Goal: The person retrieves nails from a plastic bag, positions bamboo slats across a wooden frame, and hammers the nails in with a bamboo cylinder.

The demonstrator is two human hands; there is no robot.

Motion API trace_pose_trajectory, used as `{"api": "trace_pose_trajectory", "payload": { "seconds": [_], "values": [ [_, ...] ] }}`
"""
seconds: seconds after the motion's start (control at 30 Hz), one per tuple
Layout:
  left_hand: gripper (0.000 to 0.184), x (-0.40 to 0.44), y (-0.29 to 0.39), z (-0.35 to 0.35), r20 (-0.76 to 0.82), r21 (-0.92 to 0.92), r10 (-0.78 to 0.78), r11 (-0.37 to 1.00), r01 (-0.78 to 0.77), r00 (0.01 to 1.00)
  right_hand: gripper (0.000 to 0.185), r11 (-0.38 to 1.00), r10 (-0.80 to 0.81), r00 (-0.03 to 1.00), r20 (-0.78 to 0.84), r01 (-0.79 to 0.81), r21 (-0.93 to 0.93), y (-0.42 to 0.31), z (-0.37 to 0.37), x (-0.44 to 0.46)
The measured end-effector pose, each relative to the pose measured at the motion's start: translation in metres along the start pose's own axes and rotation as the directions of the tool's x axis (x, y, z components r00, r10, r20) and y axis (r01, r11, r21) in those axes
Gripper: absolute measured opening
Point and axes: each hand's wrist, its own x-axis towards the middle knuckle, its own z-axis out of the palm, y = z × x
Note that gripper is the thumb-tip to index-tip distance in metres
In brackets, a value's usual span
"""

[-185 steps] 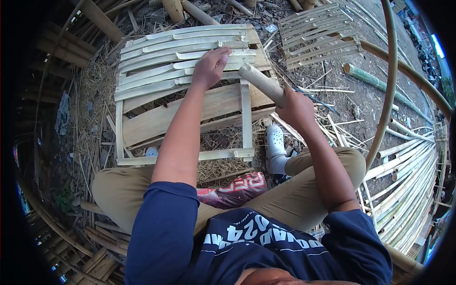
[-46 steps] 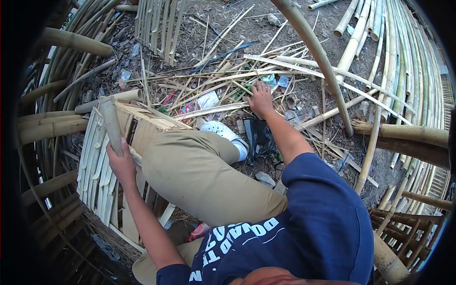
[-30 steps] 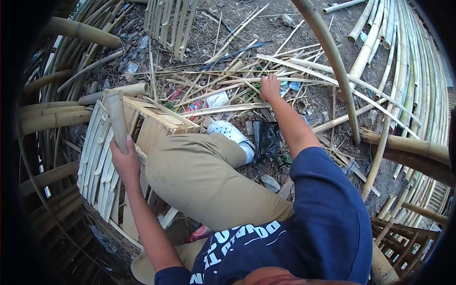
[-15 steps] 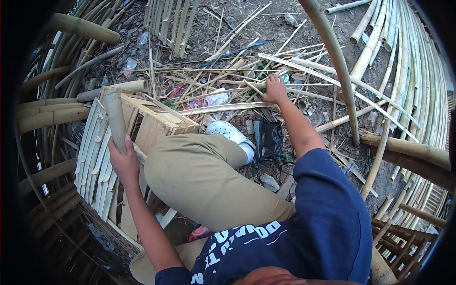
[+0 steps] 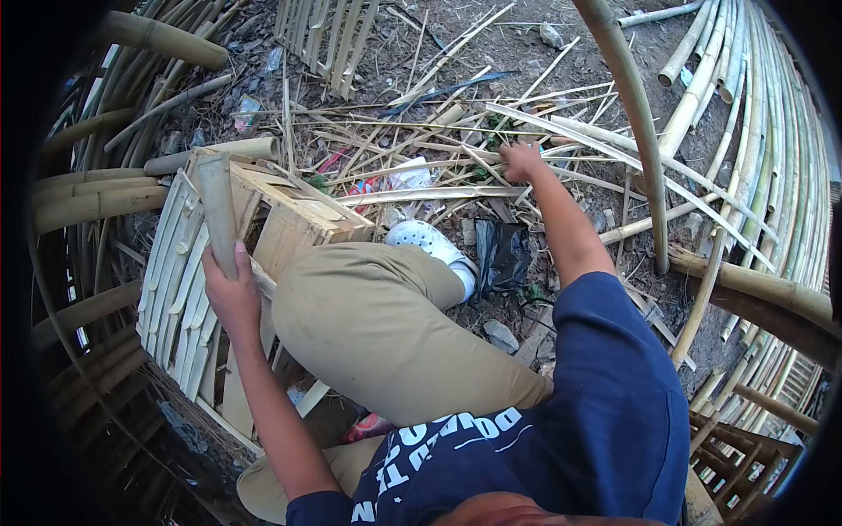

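Note:
My left hand (image 5: 235,289) is wrapped around the lower end of a short, thick piece of bamboo (image 5: 217,197). That piece stands nearly upright beside a wooden crate (image 5: 294,232) and a panel of split bamboo slats (image 5: 180,294). Out ahead, my right hand (image 5: 524,164) is low over scattered bamboo strips (image 5: 456,191), with its fingers curled in. Whatever those fingers hold, if anything, is hidden. A black plastic bag (image 5: 502,254) lies on the ground nearer my body, beside my white clog (image 5: 425,238).
Long bamboo poles (image 5: 745,158) are stacked along the right. A curved bamboo pole (image 5: 627,114) rises close to my right arm. Another slatted bamboo piece (image 5: 329,39) is at the far left of the ground. Litter, stones and a white wrapper (image 5: 410,174) lie among the strips.
My right hand has lifted slightly and shifted right, and its fingers have drawn in. The left hand still grips the bamboo piece. The view has moved a little.

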Motion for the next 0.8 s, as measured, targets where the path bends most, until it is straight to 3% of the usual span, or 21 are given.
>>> {"api": "trace_pose_trajectory", "payload": {
  "seconds": [0.1,0.27,0.37,0.4,0.5,0.53,0.6,0.63,0.67,0.8],
  "values": [
    [0.052,0.0,0.0,0.0,0.001,0.001,0.002,1.0,-0.002,1.0,0.044,0.997,-0.045,0.998,0.045,0.048,-0.059,0.01,-0.004,0.009],
    [0.051,0.001,-0.001,0.001,-0.007,0.004,-0.004,1.0,0.004,1.0,0.023,0.995,0.049,0.964,-0.26,-0.07,-0.071,0.012,0.002,0.013],
    [0.051,0.002,0.0,0.001,0.003,0.001,-0.005,1.0,0.005,1.0,0.023,0.984,0.179,0.911,-0.371,-0.174,0.046,0.013,0.006,0.023],
    [0.051,0.001,0.002,0.0,0.005,0.0,-0.01,1.0,0.01,1.0,0.035,0.968,0.249,0.933,-0.261,-0.23,0.101,0.005,-0.011,0.017],
    [0.051,0.002,0.004,0.0,0.004,-0.005,-0.015,1.0,0.015,1.0,0.052,0.925,0.374,0.71,-0.597,-0.335,0.18,-0.044,-0.026,0.013],
    [0.051,0.002,0.003,0.001,0.0,-0.006,-0.013,1.0,0.013,1.0,0.062,0.966,0.259,0.706,-0.66,-0.208,0.156,-0.059,-0.029,0.011],
    [0.051,0.002,0.002,0.0,0.001,-0.005,-0.017,1.0,0.017,1.0,0.055,0.936,-0.079,0.713,-0.697,0.293,0.193,-0.09,-0.028,0.0],
    [0.052,0.003,0.003,0.0,0.008,-0.004,-0.021,1.0,0.021,1.0,0.05,0.899,-0.214,0.809,-0.547,0.382,0.213,-0.108,-0.021,-0.006],
    [0.052,0.003,0.003,-0.001,0.016,-0.006,-0.025,1.0,0.025,1.0,0.048,0.887,-0.341,0.812,-0.475,0.444,0.123,-0.123,-0.008,-0.01],
    [0.053,0.003,0.0,0.001,-0.001,-0.016,-0.01,1.0,0.01,1.0,0.037,0.922,-0.369,0.867,-0.335,0.386,-0.015,-0.142,0.041,-0.011]
  ]
}}
